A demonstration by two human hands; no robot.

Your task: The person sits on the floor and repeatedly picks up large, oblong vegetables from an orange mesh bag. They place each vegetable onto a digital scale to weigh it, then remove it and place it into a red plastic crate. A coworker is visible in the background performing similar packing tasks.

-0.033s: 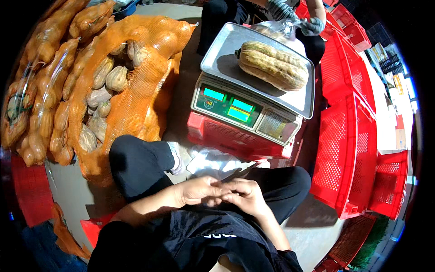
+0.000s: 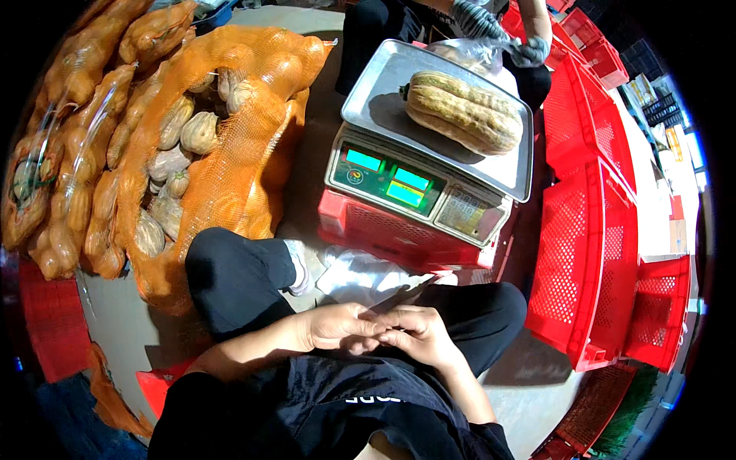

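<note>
My left hand [image 2: 345, 327] and my right hand [image 2: 410, 335] meet over my lap, fingers curled and pressed against each other; anything between them is hidden. In front of me, a scale [image 2: 464, 211] with lit green displays stands on a red crate [image 2: 368, 230]. On its metal tray [image 2: 360, 106] lies a long, pale tan squash [image 2: 464, 113]. A crumpled white plastic bag [image 2: 345, 272] lies on the floor between my legs and the crate.
Orange mesh sacks of squash [image 2: 261, 184] fill the left, one opened. Red plastic crates [image 2: 563, 268] line the right. Beyond the scale, a co-worker's gloved hands [image 2: 525, 50] are at a clear plastic bag [image 2: 468, 54]; that person's dark-clad leg [image 2: 360, 38] is beside it.
The co-worker's gloved hands have shifted very slightly. My own hands stay together in almost the same position, and the squash still lies on the tray.
</note>
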